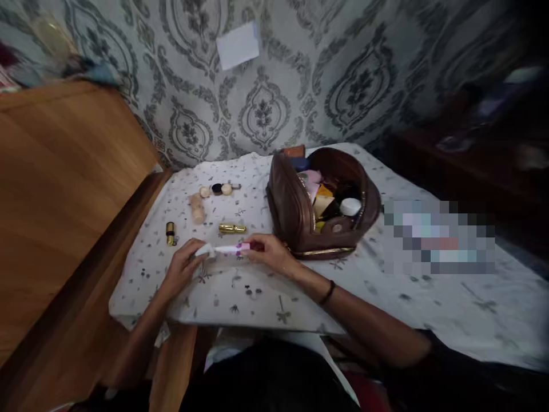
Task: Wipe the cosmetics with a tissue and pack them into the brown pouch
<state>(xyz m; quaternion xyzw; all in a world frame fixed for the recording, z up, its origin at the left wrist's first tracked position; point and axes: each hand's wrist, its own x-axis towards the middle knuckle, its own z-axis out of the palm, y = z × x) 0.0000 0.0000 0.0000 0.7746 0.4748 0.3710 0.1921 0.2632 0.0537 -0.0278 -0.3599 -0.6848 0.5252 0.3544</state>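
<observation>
Between my two hands, above the cloth, is a slim white-and-pink tube [229, 249]. Its pink end is pinched in the fingers of my right hand [274, 256]. My left hand [182, 268] grips a small white piece [206, 250], perhaps a tissue, at the tube's other end; whether the two touch I cannot tell. Just beyond lies a gold lipstick case [232, 228]. A black-and-gold lipstick [170, 233] stands or lies left of it. To the right, a brown bag [289, 209] is unzipped, with a white round container [350, 206] and other cosmetics inside.
Beige bottles [197, 209] and a small black round item [217, 189] are at the table's back left. The patterned white cloth [257, 303] covers the table. A wooden cabinet [68, 189] borders it on the left. A pixelated patch [437, 237] hides something on the right.
</observation>
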